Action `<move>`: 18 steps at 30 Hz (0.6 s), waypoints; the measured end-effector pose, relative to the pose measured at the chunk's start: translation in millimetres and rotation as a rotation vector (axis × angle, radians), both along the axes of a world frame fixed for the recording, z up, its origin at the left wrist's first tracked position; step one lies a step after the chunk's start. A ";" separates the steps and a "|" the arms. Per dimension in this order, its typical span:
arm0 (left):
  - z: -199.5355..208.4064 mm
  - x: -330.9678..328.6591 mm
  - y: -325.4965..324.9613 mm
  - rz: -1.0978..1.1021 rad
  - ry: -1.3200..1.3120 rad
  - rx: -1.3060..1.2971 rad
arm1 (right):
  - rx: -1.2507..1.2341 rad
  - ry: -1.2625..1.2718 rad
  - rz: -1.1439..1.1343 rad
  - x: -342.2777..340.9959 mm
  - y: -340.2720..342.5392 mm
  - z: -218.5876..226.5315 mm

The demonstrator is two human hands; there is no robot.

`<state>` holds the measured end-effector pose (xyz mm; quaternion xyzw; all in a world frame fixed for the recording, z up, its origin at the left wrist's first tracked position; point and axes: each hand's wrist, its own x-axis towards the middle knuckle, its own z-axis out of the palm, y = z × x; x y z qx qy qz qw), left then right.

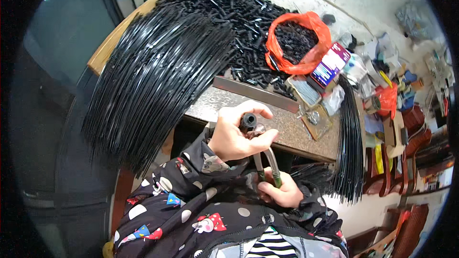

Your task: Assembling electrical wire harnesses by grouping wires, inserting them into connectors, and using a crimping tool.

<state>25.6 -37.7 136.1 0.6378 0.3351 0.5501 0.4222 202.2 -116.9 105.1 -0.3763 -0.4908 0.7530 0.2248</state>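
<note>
My left hand (232,133) is raised over the near edge of the table, curled around a short black tube (248,121) whose round hollow end points up. Its thumb and forefinger stand apart beside the tube. Lower and to the right, my right hand (285,192) grips a pair of pliers (274,164) by handles with green at their lower part. The curved metal arms of the pliers rise toward my left hand. Where their jaws end is hidden behind its fingers, so I cannot tell whether they touch the tube.
Long thin black strands (158,71) hang over the table's left side; another bundle (350,148) hangs at right. Behind a metal bar (256,94) lie heaped black tubes (210,9). An orange bag (321,31) of small black pieces stands by a purple box (330,65).
</note>
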 end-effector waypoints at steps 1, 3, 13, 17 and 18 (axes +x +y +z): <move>-0.7 3.5 0.5 0.001 0.021 -0.011 | -0.028 0.033 -0.037 -0.2 -3.4 -10.5; -5.6 10.6 1.9 0.017 0.015 -0.026 | 0.005 0.019 -0.056 0.4 -5.6 -25.2; -31.7 26.6 13.6 0.074 -0.049 -0.012 | 0.453 -0.367 -0.373 16.8 28.7 -40.1; -38.5 30.9 17.4 -0.044 -0.251 -0.075 | 1.030 -0.918 -0.754 107.1 101.1 -77.6; -38.4 26.9 16.0 -0.045 -0.229 -0.053 | 1.029 -0.989 -0.745 119.6 114.0 -82.3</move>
